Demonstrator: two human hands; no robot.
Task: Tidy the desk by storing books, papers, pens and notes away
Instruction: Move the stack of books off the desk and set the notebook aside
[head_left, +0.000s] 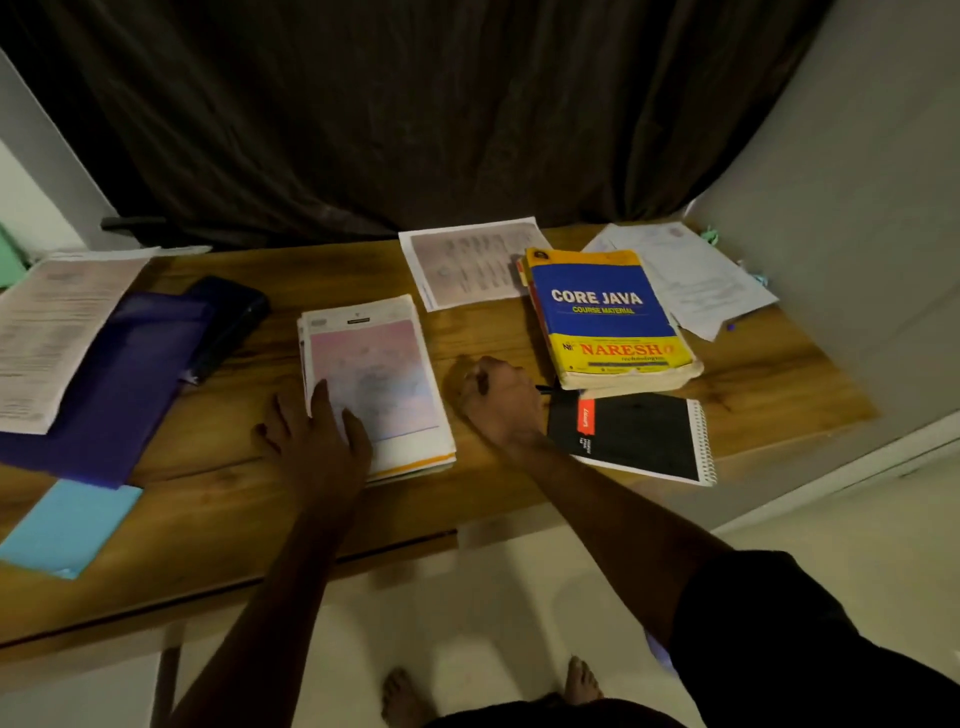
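Note:
A stack of papers (379, 364) with a pinkish top sheet lies at the middle of the wooden desk (753, 384). My left hand (317, 441) rests flat on its near-left corner, fingers spread. My right hand (498, 400) is closed on a dark pen (543, 388) on the desk just right of the stack; only the pen's tip shows. Right of that hand lie a black spiral notebook (639, 436) and a thick blue and yellow "Core Java" book (608, 317). A printed sheet (467, 262) lies behind the stack.
Loose papers (696, 275) sit at the far right corner. At the left lie a purple folder (119, 384) under a printed sheet (52, 332), a black case (228, 317) and a light blue sheet (67, 525). A dark curtain hangs behind the desk; a grey wall stands at the right.

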